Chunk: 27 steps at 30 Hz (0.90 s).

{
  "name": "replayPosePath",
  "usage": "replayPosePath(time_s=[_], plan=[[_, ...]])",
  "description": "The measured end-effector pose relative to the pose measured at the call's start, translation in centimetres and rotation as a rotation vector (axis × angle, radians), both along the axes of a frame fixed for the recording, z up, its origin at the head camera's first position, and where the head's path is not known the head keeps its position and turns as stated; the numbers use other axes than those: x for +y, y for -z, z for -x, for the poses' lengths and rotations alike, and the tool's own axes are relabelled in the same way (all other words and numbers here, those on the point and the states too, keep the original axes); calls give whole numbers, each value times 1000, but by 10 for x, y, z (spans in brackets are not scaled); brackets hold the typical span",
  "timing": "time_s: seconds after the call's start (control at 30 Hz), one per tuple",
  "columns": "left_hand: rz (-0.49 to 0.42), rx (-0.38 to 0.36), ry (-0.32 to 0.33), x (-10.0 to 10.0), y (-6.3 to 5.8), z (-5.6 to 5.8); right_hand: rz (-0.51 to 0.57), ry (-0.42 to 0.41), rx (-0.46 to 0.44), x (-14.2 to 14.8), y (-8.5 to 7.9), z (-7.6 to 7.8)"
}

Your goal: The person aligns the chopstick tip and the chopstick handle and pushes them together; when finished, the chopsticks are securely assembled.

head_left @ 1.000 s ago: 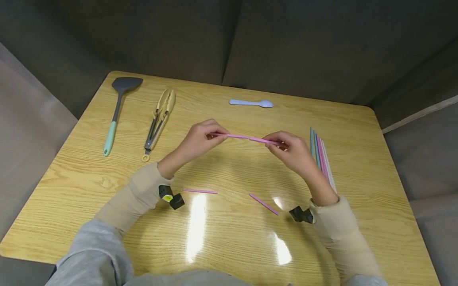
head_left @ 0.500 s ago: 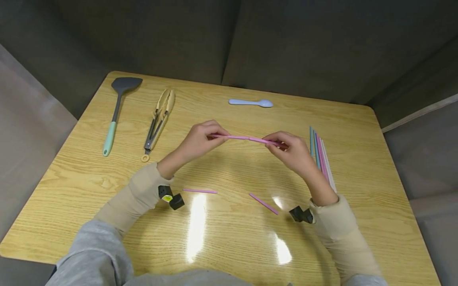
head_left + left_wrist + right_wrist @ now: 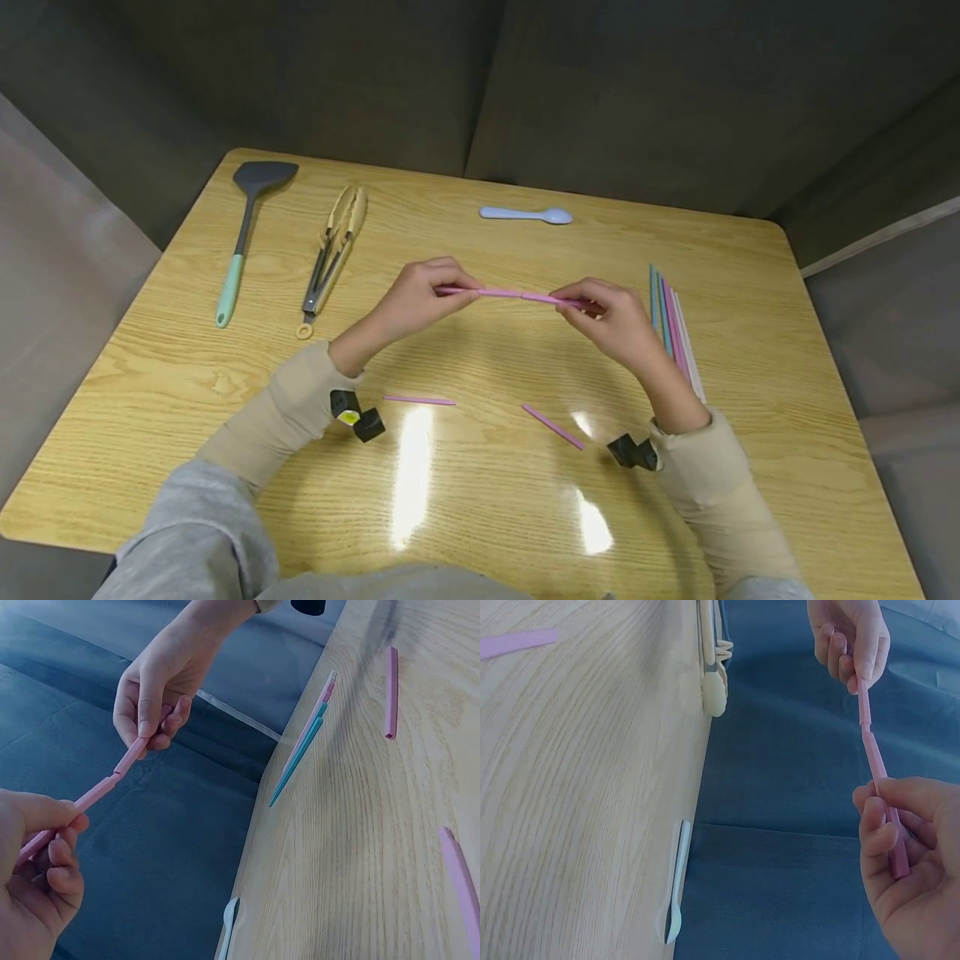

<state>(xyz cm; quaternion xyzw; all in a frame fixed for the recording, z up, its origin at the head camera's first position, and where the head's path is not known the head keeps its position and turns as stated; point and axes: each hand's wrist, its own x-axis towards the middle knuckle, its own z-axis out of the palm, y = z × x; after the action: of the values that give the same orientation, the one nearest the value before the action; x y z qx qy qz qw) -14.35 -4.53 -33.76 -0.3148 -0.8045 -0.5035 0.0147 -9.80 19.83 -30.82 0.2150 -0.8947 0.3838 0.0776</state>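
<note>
My left hand (image 3: 423, 292) pinches a pink chopstick piece (image 3: 498, 292) between thumb and fingers. Another pink chopstick piece (image 3: 538, 297) is pinched by my right hand (image 3: 607, 312). Their inner ends meet above the middle of the table, and the line bends slightly at an uneven joint, clear in both wrist views. Whether the pieces are fastened cannot be told. Part of each piece is covered by the fingers. Two more pink pieces lie apart on the table nearer the body, a left one (image 3: 420, 401) and a slanted right one (image 3: 552, 427).
Several blue, pink and white chopsticks (image 3: 675, 333) lie side by side beyond my right wrist. A pale blue spoon (image 3: 525, 215) rests near the table's back edge. Tongs (image 3: 333, 258) and a dark spatula with a mint handle (image 3: 247, 225) lie at the left.
Both hands have sunk very slightly toward the body. The held pieces, a little offset at the joint before, now line up more evenly. Everything on the table stays put.
</note>
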Motion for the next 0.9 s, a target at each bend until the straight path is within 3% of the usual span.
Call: replayPosePath(time_s=[0.13, 0.33, 0.47, 0.9], plan=[[-20, -41, 4, -1, 0, 0, 38, -39, -16, 9, 14, 6], [-30, -5, 35, 0, 0, 1, 100, -82, -83, 1, -2, -2], [-32, 5, 26, 0, 1, 1, 89, -68, -86, -3, -9, -4], [-60, -61, 16, 2, -1, -1, 215, -89, -94, -10, -9, -5]])
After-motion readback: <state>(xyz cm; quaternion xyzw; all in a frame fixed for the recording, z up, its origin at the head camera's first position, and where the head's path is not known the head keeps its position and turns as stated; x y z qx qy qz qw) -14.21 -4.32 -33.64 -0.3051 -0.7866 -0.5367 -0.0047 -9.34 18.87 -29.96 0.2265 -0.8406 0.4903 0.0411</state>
